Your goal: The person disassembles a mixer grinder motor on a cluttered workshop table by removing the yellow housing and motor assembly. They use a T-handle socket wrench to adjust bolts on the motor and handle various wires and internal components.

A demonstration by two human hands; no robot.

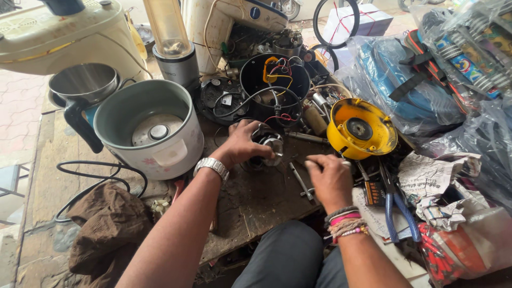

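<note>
While one yellow round housing (pixel 361 129) sits nearby, the left hand (pixel 246 145) grips one shiny metal motor part (pixel 268 145) mid-bench; the right hand (pixel 329 178) pinches a thin tool.

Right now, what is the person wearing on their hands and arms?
Both arms are bare, with no sleeves and no gloves. The left hand has a silver metal watch with a link band at the wrist. The right hand has a stack of bands at the wrist: dark ones, a pink one, frayed tan thread and a string of small pale beads. No rings can be made out on the fingers.
</note>
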